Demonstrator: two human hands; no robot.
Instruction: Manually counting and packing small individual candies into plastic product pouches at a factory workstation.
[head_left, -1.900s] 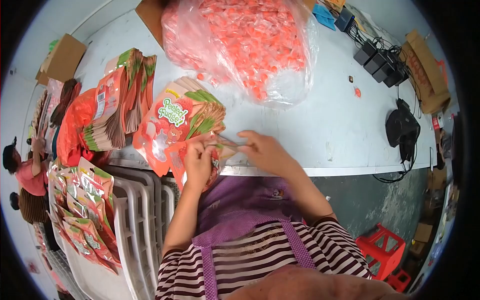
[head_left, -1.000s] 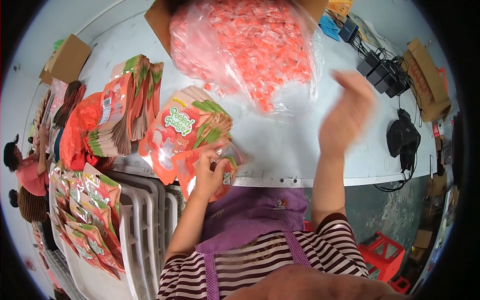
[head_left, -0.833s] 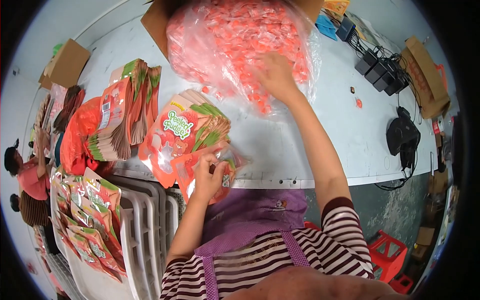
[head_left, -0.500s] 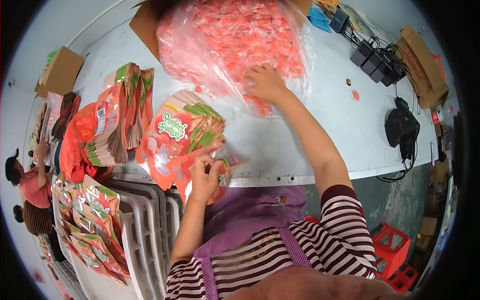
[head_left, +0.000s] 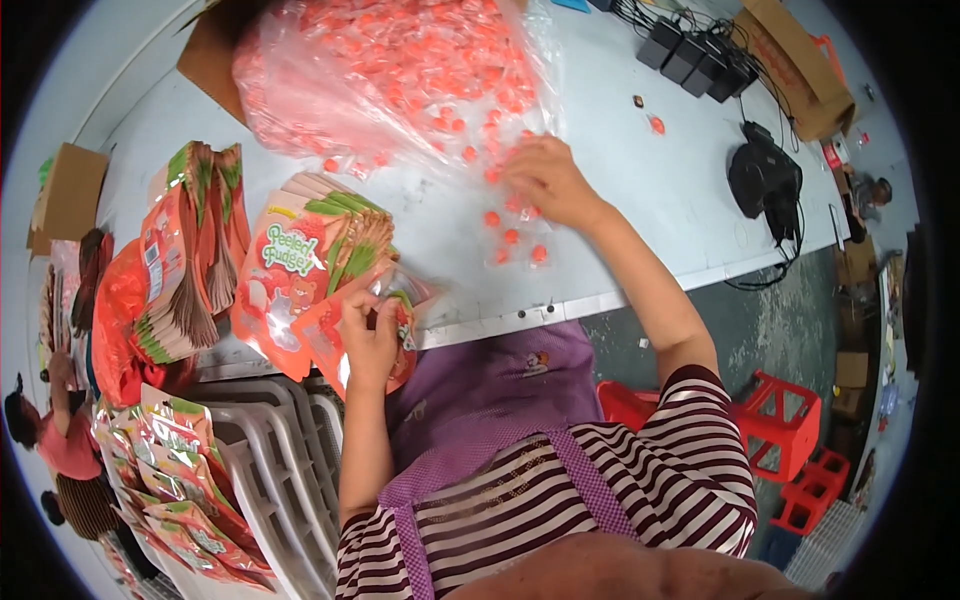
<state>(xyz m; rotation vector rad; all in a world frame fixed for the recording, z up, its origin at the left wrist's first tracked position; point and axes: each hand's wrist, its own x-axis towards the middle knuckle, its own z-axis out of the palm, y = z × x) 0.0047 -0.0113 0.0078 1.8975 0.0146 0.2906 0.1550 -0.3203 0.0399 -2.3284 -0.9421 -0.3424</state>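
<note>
My left hand [head_left: 368, 340] is closed on the edge of a red and green printed pouch [head_left: 325, 335] with a clear window, at the table's front edge. Beside it lies a fanned stack of matching pouches [head_left: 285, 265]. My right hand [head_left: 550, 182] rests among small wrapped candies, its fingers loosely bent and slightly apart. Several wrapped red candies [head_left: 511, 236] lie on the table just in front of it. Behind is a large clear bag [head_left: 345, 100] spilling a heap of the same candies; its mouth faces my right hand.
Bundled flat pouches [head_left: 185, 240] stand at left by a red plastic bag [head_left: 118, 315]. Below them, filled pouches [head_left: 185, 470] sit in a grey crate [head_left: 265, 470]. Black adapters [head_left: 690, 60] and a black cabled device [head_left: 765, 175] lie at right. Red stools [head_left: 785, 425] stand on the floor.
My right hand has drawn several candies out of the heap toward the table's front edge, where they now lie spread. The view has shifted right. My left hand still holds the pouch.
</note>
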